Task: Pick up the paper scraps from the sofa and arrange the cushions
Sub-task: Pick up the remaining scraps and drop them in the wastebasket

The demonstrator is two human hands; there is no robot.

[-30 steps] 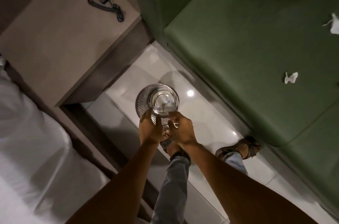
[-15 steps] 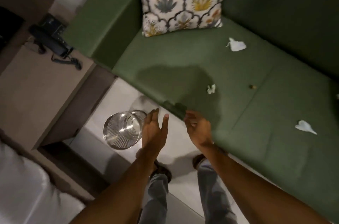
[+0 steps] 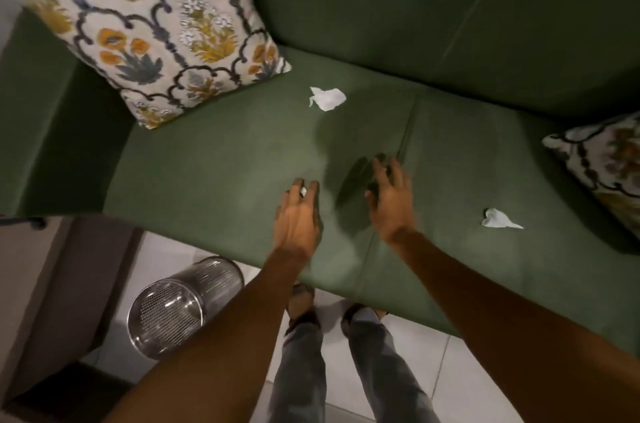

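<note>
A green sofa fills the view. My left hand reaches over the seat, fingers stretched out, and a small white paper scrap shows between two of its fingertips. My right hand hovers beside it with spread fingers and holds nothing. A larger white scrap lies near the backrest. Another scrap lies on the right seat. One floral cushion leans in the left corner. A second floral cushion lies at the right edge.
A round metal mesh bin stands on the pale tiled floor at the lower left, beside a wooden side table. My legs and sandalled feet stand right against the sofa's front edge.
Both hands let go of the metal bin, which now stands on the floor. They moved up and over the seat, and my left fingertips reached the small scrap. The view swung towards the sofa.
</note>
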